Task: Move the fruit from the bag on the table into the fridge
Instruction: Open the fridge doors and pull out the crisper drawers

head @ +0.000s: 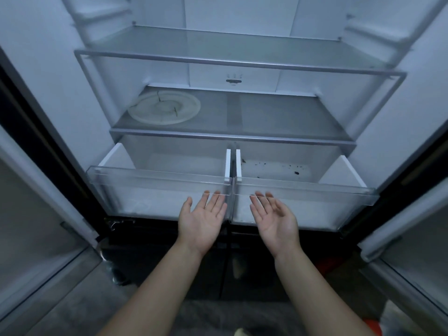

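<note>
Facing the open fridge (48, 69), the left hand (202, 220) and the right hand (275, 219) lie palm-up with straight fingers and hold nothing. Their fingertips are at the front lips of the left drawer (157, 180) and the right drawer (315, 192). The fruit and the bag are not in view, and I judge they are behind the person.

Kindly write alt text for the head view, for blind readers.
Left hand and right hand, open and palm-up, reach toward two pulled-out clear fridge drawers. A round white plate lies on the glass shelf above. No fruit shows.
</note>
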A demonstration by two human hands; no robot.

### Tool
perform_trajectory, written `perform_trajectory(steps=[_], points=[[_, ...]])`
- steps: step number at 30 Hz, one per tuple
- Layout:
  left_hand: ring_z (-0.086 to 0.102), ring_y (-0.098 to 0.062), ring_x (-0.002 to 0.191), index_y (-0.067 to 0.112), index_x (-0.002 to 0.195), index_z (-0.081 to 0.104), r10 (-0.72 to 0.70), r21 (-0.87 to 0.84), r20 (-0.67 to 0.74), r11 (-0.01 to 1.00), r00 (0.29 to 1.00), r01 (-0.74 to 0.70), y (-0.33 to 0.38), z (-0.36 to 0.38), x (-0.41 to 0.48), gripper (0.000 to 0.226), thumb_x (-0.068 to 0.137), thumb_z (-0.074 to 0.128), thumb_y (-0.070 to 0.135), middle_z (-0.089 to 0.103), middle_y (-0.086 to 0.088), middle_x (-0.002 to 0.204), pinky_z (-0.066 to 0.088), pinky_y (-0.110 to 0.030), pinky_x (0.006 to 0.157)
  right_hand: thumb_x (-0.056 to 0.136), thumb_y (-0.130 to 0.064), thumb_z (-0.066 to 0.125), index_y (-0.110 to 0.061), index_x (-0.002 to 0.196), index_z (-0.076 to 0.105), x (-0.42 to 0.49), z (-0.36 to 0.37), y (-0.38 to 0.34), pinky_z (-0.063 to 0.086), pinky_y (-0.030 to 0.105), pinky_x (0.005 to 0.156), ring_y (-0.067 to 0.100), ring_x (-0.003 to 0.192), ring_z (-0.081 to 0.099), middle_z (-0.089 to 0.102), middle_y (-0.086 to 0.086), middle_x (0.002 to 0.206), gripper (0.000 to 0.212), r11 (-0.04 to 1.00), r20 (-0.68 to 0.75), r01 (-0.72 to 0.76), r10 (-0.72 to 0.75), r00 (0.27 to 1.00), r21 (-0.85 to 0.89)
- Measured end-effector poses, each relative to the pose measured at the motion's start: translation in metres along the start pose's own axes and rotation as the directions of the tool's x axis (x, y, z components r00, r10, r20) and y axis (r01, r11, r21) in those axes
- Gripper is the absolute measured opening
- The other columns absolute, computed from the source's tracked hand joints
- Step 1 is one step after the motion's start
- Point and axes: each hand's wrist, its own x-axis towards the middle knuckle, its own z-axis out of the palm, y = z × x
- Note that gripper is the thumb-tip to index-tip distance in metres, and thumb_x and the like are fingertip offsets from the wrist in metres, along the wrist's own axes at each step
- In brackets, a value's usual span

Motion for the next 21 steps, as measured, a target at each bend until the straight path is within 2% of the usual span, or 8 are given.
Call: perform_trajectory(steps=[3,7,10,15,21], points=[[0.035,-0.031,0.136,0.008,0.142,0.037,-0.006,0.001,-0.001,1.0,1.0,0.006,0.0,-0.004,-0.005,0.052,0.1,0.032,0.037,0.041,-0.018,0.144,0.027,-0.043,0.112,0.096,-0.014,0.04,-0.007,0.115,0.051,-0.011,-0.003,0.003,0.048,0.039,0.097,0.032,0.118,0.056,0.059,0.017,0.125,0.023,1.0,-0.007,0.009,-0.009,1.0,-0.01],[0.035,-0.032,0.136,0.008,0.142,0.036,-0.018,0.011,0.004,1.0,1.0,0.018,0.001,-0.007,-0.011,0.048,0.1,0.029,0.031,0.04,-0.018,0.144,0.026,-0.043,0.113,0.097,-0.014,0.039,-0.008,0.115,0.051,-0.017,-0.004,0.004,0.051,0.038,0.092,0.03,0.117,0.057,0.056,0.017,0.129,0.022,1.0,-0.015,0.019,-0.02,1.0,-0.024],[0.036,-0.032,0.135,0.009,0.141,0.038,-0.017,0.038,-0.007,0.999,1.0,0.017,0.001,-0.006,-0.013,0.046,0.1,0.03,0.028,0.042,-0.018,0.143,0.026,-0.043,0.113,0.097,-0.012,0.04,-0.008,0.115,0.051,-0.02,-0.004,0.006,0.047,0.04,0.098,0.031,0.117,0.057,0.055,0.017,0.131,0.021,0.999,-0.03,0.029,-0.03,0.999,-0.024],[0.042,-0.034,0.13,0.008,0.134,0.044,-0.072,0.08,0.0,0.994,0.997,0.072,0.0,-0.014,-0.02,0.046,0.099,0.034,0.036,0.047,-0.022,0.137,0.029,-0.044,0.112,0.097,-0.011,0.042,-0.007,0.123,0.048,-0.023,-0.006,0.006,0.042,0.041,0.102,0.031,0.118,0.056,0.055,0.017,0.13,0.027,0.999,-0.042,0.047,-0.048,0.998,-0.025],[0.042,-0.035,0.131,0.007,0.136,0.042,-0.063,0.091,-0.005,0.994,0.998,0.063,0.0,-0.014,-0.021,0.046,0.099,0.033,0.033,0.045,-0.023,0.139,0.03,-0.044,0.111,0.097,-0.011,0.044,-0.008,0.118,0.05,-0.024,-0.007,0.008,0.044,0.04,0.1,0.03,0.115,0.058,0.055,0.017,0.13,0.022,0.998,-0.04,0.054,-0.056,0.998,-0.033]])
